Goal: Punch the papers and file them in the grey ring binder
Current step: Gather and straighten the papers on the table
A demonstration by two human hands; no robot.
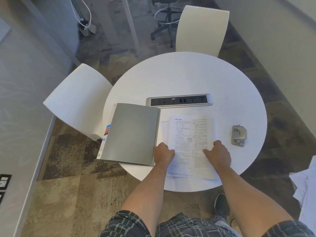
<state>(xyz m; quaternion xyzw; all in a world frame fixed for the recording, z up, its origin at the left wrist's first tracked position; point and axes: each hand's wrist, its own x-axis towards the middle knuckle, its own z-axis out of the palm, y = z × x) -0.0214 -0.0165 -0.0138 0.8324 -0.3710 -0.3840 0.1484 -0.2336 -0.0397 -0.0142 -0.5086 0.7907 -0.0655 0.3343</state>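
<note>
At round table point(188, 74), our left hand point(163, 153) and right hand point(218, 153) grip papers point(189, 132), fingers curled; hole punch point(238, 135) untouched, grey ring binder point(131, 132) closed — nothing punched or filed yet.

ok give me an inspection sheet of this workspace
surface: round white table, with a socket strip set into it
job's things: grey binder lies shut at the left; printed papers lie in a loose stack beside it; hole punch sits apart at the right, untouched
clutter: nothing seen on the table
grippers: left hand grips the stack's left edge; right hand grips its right edge
cables: white cable on the floor at the far left; none on the table
surroundings: two white chairs at the table, a black stool beyond, more loose sheets at the right edge of view
</note>
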